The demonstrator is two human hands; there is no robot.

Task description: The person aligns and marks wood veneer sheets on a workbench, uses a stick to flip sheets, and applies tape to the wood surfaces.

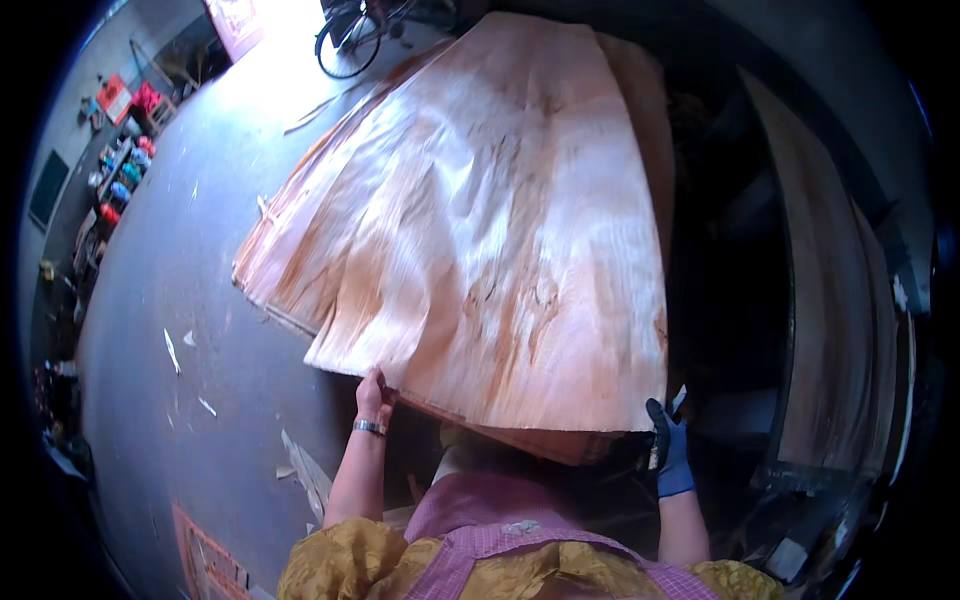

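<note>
A large, thin sheet of wood veneer [540,250], pale pinkish brown with darker streaks and knots, lies rippled over a stack of similar sheets [540,440]. My left hand [374,398], bare with a watch at the wrist, pinches the near edge toward its left corner, lifting a wavy fold. At the near right corner, my right hand [672,452] wears a blue and dark glove, closed with its fingertips at the sheet's edge. Out of that hand sticks a pale, pointed, blade-like tool [680,398]; its grip is mostly hidden.
More wooden sheets [830,290] stand or lie to the right, beyond a dark gap. A bicycle [348,45] is parked at the far end. Veneer scraps [172,352] litter the grey floor [240,200] on the left. Colourful odds and ends [125,180] line the left wall.
</note>
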